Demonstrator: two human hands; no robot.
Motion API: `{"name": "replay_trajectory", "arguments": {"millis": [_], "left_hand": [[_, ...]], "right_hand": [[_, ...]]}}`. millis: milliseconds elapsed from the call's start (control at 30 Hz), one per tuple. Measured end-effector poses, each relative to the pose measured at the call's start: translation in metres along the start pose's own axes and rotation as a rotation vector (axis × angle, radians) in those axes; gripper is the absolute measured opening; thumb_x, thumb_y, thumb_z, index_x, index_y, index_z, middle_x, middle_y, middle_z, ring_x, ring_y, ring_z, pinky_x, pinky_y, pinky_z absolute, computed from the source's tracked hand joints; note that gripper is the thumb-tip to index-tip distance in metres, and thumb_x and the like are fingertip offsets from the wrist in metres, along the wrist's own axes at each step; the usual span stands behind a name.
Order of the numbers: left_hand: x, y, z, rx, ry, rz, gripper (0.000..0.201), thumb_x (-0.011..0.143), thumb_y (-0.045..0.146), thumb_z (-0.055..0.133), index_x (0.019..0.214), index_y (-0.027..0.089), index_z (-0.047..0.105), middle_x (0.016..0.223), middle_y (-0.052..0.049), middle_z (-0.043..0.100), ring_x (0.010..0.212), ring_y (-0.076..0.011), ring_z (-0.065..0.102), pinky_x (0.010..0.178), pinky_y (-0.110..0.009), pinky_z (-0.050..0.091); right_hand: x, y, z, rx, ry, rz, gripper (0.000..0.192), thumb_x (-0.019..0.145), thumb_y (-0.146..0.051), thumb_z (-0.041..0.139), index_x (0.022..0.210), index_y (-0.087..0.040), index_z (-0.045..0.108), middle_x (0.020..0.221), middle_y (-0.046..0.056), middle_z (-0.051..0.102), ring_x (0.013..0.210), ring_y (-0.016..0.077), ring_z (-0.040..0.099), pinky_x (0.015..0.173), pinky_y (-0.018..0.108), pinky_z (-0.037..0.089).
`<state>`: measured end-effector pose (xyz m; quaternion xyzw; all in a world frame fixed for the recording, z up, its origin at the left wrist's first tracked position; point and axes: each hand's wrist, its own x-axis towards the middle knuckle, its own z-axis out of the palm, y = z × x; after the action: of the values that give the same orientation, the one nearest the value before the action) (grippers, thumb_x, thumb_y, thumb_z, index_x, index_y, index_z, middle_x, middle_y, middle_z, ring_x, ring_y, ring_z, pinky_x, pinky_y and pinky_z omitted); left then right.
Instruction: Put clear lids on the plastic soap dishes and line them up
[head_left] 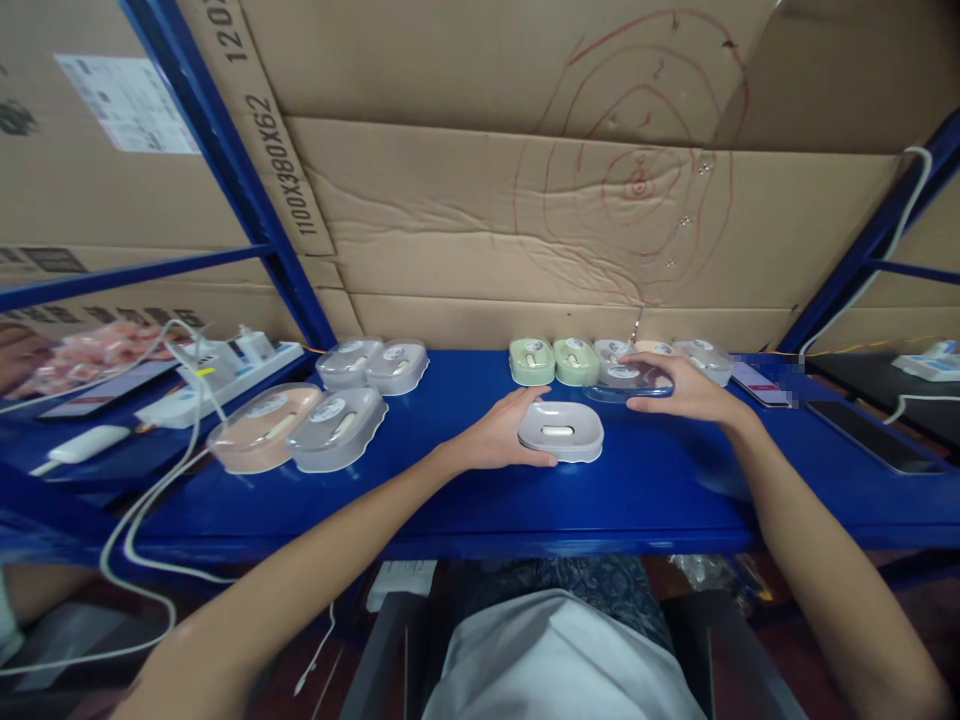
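Note:
My left hand (pixel 491 435) is closed round the left side of a pale grey soap dish (pixel 581 440), which lies uncovered on the blue shelf top with an oval slot showing in its middle. In my right hand (pixel 686 390) is a clear plastic lid (pixel 626 382) with a round sticker, held tilted behind and to the right of the dish. Two green lidded dishes (pixel 531 362) sit just left of the lid. Behind it, a beige dish and a grey lidded dish (pixel 709 362) are partly hidden by the lid and my right hand.
To the left are several lidded dishes, with a peach one (pixel 262 430) and a grey one (pixel 337 430) in front. White cables hang by a power strip (pixel 225 385). Phones (pixel 874 437) lie at the right. A cardboard wall (pixel 450 200) closes the back, between blue posts.

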<state>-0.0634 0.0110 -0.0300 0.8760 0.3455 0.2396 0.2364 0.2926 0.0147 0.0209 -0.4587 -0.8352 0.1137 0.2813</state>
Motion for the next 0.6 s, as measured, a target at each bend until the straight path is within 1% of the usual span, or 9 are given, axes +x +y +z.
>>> {"name": "replay_trajectory", "arguments": {"millis": [200, 300, 400, 467, 600], "left_hand": [[0.0, -0.001, 0.0, 0.015, 0.0, -0.002, 0.114, 0.07, 0.064, 0.093, 0.163, 0.025, 0.041, 0.168, -0.015, 0.044, 0.158, -0.0439, 0.036, 0.128, -0.059, 0.031], [0.0, -0.001, 0.0, 0.009, -0.004, -0.01, 0.114, 0.07, 0.063, 0.093, 0.164, 0.025, 0.041, 0.168, -0.015, 0.044, 0.157, -0.0439, 0.037, 0.128, -0.059, 0.031], [-0.001, -0.001, 0.0, 0.0, -0.001, -0.009, 0.113, 0.07, 0.063, 0.093, 0.164, 0.027, 0.041, 0.168, -0.015, 0.044, 0.157, -0.045, 0.037, 0.127, -0.061, 0.031], [-0.001, -0.001, 0.0, -0.001, -0.005, -0.016, 0.113, 0.07, 0.064, 0.092, 0.164, 0.026, 0.04, 0.169, -0.015, 0.043, 0.158, -0.0454, 0.035, 0.128, -0.062, 0.03], [-0.002, 0.0, 0.0, 0.005, -0.016, -0.035, 0.114, 0.07, 0.064, 0.092, 0.164, 0.025, 0.04, 0.17, -0.015, 0.042, 0.159, -0.045, 0.033, 0.129, -0.06, 0.029]], "right_hand": [[-0.004, 0.006, -0.013, -0.073, -0.083, 0.086, 0.072, 0.079, -0.068, 0.079, 0.134, -0.023, 0.071, 0.128, 0.012, 0.076, 0.102, 0.0328, 0.073, 0.093, 0.05, 0.06], [-0.005, 0.01, -0.015, -0.104, -0.129, 0.141, 0.077, 0.076, -0.07, 0.08, 0.136, -0.023, 0.07, 0.129, 0.012, 0.076, 0.106, 0.0352, 0.073, 0.095, 0.051, 0.06], [-0.006, 0.014, -0.013, -0.058, -0.209, 0.183, 0.083, 0.074, -0.068, 0.082, 0.141, -0.022, 0.068, 0.135, 0.014, 0.074, 0.117, 0.0381, 0.071, 0.103, 0.053, 0.059], [-0.006, 0.015, -0.011, -0.025, -0.261, 0.192, 0.085, 0.072, -0.065, 0.084, 0.143, -0.022, 0.066, 0.14, 0.014, 0.072, 0.124, 0.0395, 0.069, 0.111, 0.056, 0.055], [-0.006, 0.017, -0.008, -0.044, -0.283, 0.177, 0.089, 0.07, -0.063, 0.087, 0.146, -0.024, 0.064, 0.147, 0.014, 0.068, 0.134, 0.0424, 0.064, 0.12, 0.06, 0.048]]}}
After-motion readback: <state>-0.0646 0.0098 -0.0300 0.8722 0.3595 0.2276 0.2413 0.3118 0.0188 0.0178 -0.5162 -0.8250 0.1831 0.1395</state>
